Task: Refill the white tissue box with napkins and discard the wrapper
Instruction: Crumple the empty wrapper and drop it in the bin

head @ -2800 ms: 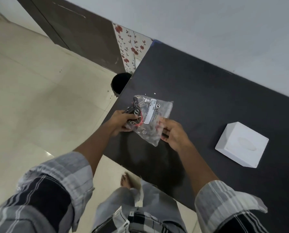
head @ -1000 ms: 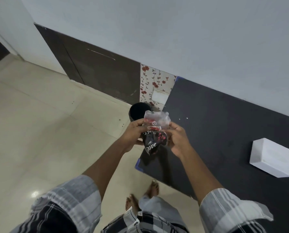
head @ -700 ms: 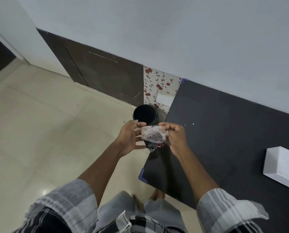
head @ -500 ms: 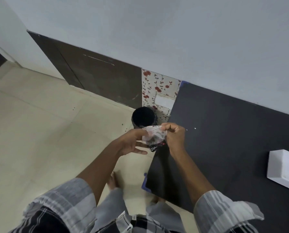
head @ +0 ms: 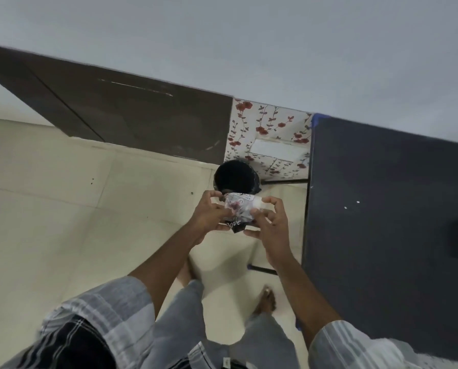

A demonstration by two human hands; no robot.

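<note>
A crumpled clear plastic wrapper (head: 240,211) with dark and red print sits between both hands, held above the floor just in front of a black bin. My left hand (head: 210,214) grips its left side. My right hand (head: 269,225) touches its right side with the fingers spread and curled around it. The black bin (head: 236,177) stands on the floor just beyond the wrapper, its mouth facing up. The white tissue box is out of view.
A black table (head: 387,209) fills the right side, its left edge close to my right forearm. A floral panel (head: 270,137) and a dark brown panel (head: 132,121) line the wall behind the bin. My bare feet (head: 266,299) stand on the cream tiled floor (head: 63,209).
I have stepped left, off the table's side; the wrapper has gone from over the table to over the floor by the bin and is more crumpled. The tissue box has left the view.
</note>
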